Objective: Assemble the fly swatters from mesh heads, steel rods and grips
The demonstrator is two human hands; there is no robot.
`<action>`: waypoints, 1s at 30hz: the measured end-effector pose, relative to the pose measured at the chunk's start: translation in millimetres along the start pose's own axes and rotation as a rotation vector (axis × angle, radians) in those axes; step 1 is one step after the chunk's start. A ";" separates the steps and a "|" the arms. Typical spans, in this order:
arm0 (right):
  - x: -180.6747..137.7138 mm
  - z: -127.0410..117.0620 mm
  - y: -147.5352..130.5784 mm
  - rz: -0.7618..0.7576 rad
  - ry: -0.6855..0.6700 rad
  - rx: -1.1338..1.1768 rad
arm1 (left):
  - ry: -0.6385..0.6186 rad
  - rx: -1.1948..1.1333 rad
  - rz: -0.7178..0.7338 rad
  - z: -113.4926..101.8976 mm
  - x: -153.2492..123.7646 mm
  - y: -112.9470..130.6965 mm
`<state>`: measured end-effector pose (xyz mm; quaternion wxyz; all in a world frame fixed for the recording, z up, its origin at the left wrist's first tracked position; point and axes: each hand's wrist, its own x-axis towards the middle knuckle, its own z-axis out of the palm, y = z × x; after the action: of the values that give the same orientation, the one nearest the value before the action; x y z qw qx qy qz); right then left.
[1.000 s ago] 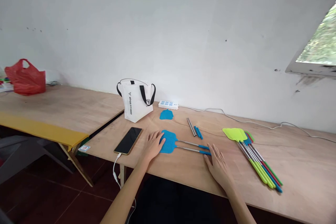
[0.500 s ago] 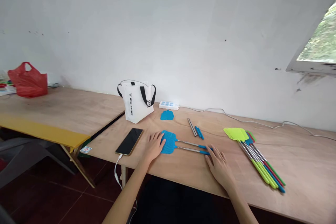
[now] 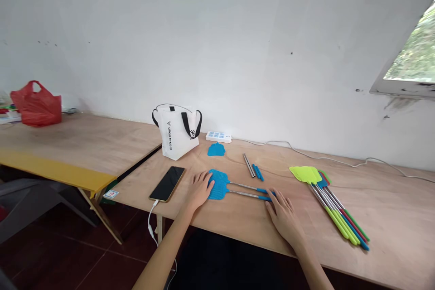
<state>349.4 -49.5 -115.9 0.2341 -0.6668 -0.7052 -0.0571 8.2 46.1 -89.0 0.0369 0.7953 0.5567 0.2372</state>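
Two blue fly swatters [image 3: 219, 185] lie side by side on the table, their metal rods pointing right. My left hand [image 3: 200, 189] lies flat at the left edge of their heads, fingers stretched out and touching them. At the other end my right hand [image 3: 283, 212] rests on the table with its fingers spread, fingertips on the blue handle ends. Behind them are loose blue swatter heads [image 3: 216, 149], metal rods [image 3: 249, 165] and blue handles [image 3: 258, 172]. To the right lies a bunch of fly swatters [image 3: 335, 208] in lime, blue, red and green.
A phone [image 3: 167, 183] on a white cable lies left of my left hand. Behind it stand a white bag [image 3: 178, 133] and a power strip [image 3: 218, 137], whose cord runs along the wall. A red plastic bag [image 3: 37, 105] sits on the left table [image 3: 102, 138].
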 end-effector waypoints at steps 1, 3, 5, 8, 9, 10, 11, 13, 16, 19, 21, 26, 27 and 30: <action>0.0 0.1 0.0 0.000 0.000 0.000 | 0.001 0.003 0.000 0.1 0.0 0.0; 0.1 -0.1 -0.1 -0.001 -0.004 0.000 | -0.003 0.005 -0.002 -0.1 0.1 0.5; 0.1 -0.3 0.0 -0.004 -0.007 -0.003 | -0.012 0.005 -0.010 -0.9 0.0 1.5; -0.1 -0.2 0.3 -0.012 -0.002 -0.005 | -0.013 -0.001 -0.016 -1.9 -0.3 2.5; -0.2 0.0 0.4 -0.013 0.002 -0.006 | -0.010 -0.004 -0.012 -2.0 -0.4 2.4; -0.3 0.2 0.5 -0.012 0.007 -0.006 | -0.007 -0.005 -0.007 -1.9 -0.5 2.2; -0.3 0.5 0.5 -0.013 0.010 -0.006 | -0.005 -0.003 -0.003 -1.6 -0.6 1.8; -0.3 0.8 0.6 -0.014 0.016 -0.004 | -0.001 0.007 0.000 -1.0 -0.6 0.9; -0.2 0.3 0.5 -0.023 0.017 0.004 | 0.004 0.018 0.001 -0.3 -0.5 0.3; 0.0 -0.9 0.0 -0.021 0.015 0.004 | -0.003 0.015 0.000 -1.1 -0.5 1.2; 0.3 -1.6 -0.4 -0.015 0.012 0.001 | -0.014 0.012 -0.003 -2.2 -0.6 2.3; 0.5 -2.2 -1.3 -0.021 0.004 0.002 | -0.022 0.007 -0.017 -3.9 -0.5 3.6; 0.3 -2.2 -1.4 -0.020 0.005 0.001 | -0.024 0.004 -0.018 -3.9 -0.4 3.6; -0.1 -2.1 -1.6 -0.012 0.009 -0.003 | -0.029 0.001 -0.011 -3.9 -0.1 3.6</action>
<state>348.4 -50.6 -113.7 0.2357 -0.6626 -0.7081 -0.0628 9.7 43.8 -84.4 0.0459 0.7956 0.5605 0.2253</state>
